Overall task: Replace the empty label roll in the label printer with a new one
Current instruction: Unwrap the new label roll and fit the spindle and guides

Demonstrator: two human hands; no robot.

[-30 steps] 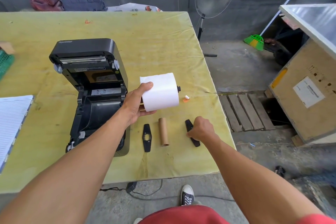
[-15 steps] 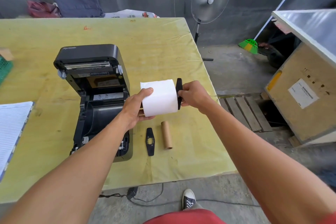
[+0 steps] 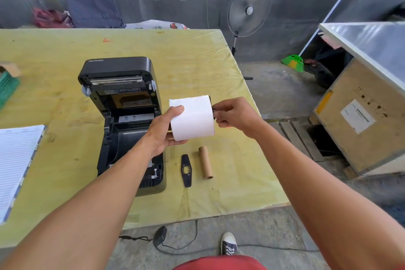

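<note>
Left hand [image 3: 163, 130] wraps the left end of the fat white paper label roll [image 3: 192, 118], thumb on top, fingers curled underneath. Roll is held in the air just right of the open black plastic label printer [image 3: 122, 116], long axis running left-right, about parallel to the printer's empty bay. Right hand [image 3: 235, 115] pinches shut at the roll's right end, where a black plastic end guide [image 3: 210, 103] sits against it; most of that piece is hidden. Second flat black guide plate [image 3: 186, 170] and the bare brown cardboard core [image 3: 205, 162] lie side by side on the yellow-green covered table [image 3: 197, 55], below the roll, nearer the left hand. Likely next: fit that plate on the left end.
</note>
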